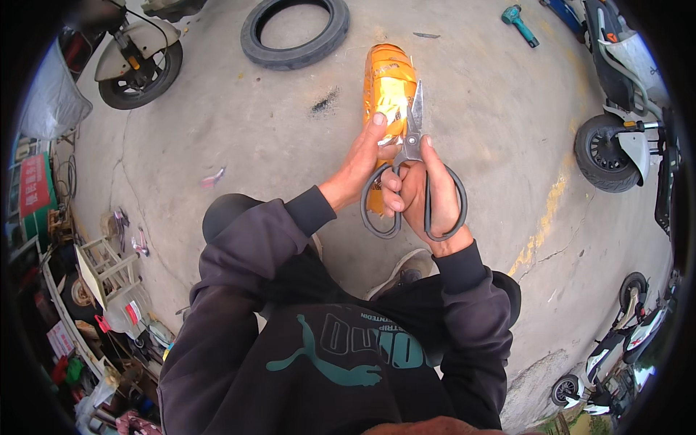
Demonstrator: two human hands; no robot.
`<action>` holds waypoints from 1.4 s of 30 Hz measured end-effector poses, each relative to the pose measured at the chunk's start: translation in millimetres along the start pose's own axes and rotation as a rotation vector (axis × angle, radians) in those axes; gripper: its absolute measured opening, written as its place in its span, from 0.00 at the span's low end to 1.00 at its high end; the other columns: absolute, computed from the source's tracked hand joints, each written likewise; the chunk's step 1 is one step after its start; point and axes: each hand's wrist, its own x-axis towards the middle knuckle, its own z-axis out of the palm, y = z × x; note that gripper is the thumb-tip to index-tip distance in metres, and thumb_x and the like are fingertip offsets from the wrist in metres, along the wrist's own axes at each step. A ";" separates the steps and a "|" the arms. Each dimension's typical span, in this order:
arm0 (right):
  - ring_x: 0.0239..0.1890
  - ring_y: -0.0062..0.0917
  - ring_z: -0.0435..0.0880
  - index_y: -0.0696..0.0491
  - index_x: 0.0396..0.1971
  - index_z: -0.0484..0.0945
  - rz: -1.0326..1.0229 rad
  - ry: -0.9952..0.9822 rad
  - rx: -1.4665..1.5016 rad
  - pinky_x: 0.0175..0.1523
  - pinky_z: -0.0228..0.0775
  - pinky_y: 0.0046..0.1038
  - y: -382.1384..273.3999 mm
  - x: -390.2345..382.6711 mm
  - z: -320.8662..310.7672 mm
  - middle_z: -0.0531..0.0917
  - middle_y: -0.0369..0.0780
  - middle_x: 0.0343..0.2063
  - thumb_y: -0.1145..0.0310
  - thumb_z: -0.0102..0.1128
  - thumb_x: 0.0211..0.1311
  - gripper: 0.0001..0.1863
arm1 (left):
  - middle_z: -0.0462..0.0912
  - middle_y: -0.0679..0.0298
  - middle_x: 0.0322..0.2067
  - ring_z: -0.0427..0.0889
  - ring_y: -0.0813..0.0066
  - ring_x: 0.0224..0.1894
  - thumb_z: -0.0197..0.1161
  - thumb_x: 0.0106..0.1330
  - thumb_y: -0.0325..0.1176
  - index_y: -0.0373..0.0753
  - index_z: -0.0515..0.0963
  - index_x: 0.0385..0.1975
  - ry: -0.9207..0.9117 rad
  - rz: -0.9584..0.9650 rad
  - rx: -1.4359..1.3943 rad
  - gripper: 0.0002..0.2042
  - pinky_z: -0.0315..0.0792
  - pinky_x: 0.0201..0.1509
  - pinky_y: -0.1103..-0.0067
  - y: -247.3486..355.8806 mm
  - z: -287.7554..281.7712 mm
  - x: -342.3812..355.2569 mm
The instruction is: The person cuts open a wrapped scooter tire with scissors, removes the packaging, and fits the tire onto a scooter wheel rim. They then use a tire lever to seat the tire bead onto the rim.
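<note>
Orange pkg (388, 80) in L fingers (371, 135), blk-handled scissors (412, 145) in R fingers (436, 165).

A person's left hand (359, 158) holds an orange pack (390, 80) while the right hand (438, 192) grips scissors (412, 141), blades alongside it. Beyond, a tyre (293, 59) and a teal tool (520, 27) lie on the concrete floor (478, 109); scooters (607, 154) stand on either side.

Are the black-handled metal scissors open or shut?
Apparently partly open: the black-handled metal scissors show a gap between their looped handles, where the right hand shows.
</note>
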 end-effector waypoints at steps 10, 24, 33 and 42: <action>0.23 0.21 0.68 0.61 0.52 0.74 0.016 0.037 0.034 0.31 0.59 0.23 -13.6 -14.8 -3.9 0.69 0.34 0.26 0.38 0.30 0.78 0.38 | 0.79 0.68 0.39 0.84 0.80 0.38 0.57 0.75 0.43 0.41 0.60 0.64 -0.290 0.110 -0.121 0.24 0.80 0.44 0.83 -36.7 1.2 -22.2; 0.16 0.17 0.63 0.57 0.49 0.72 0.128 0.027 -0.105 0.21 0.55 0.19 38.5 -45.9 -9.4 0.69 0.35 0.22 0.37 0.35 0.78 0.34 | 0.81 0.56 0.50 0.83 0.62 0.51 0.33 0.71 0.73 0.38 0.66 0.66 -0.305 -0.051 -0.401 0.43 0.79 0.56 0.68 -13.3 -17.7 -9.3; 0.16 0.17 0.62 0.58 0.44 0.73 0.128 0.024 -0.108 0.22 0.54 0.19 30.1 -42.3 -4.9 0.67 0.35 0.22 0.37 0.32 0.78 0.35 | 0.81 0.55 0.46 0.83 0.59 0.49 0.34 0.71 0.73 0.39 0.69 0.61 -0.114 -0.036 -0.293 0.41 0.79 0.55 0.64 -1.2 -9.2 20.8; 0.13 0.17 0.61 0.57 0.44 0.74 0.142 0.106 -0.064 0.23 0.52 0.19 2.6 -40.2 10.3 0.66 0.32 0.19 0.37 0.28 0.78 0.36 | 0.82 0.55 0.46 0.83 0.62 0.50 0.32 0.72 0.72 0.40 0.69 0.60 -0.145 0.001 -0.169 0.39 0.78 0.57 0.65 -7.4 -5.2 9.4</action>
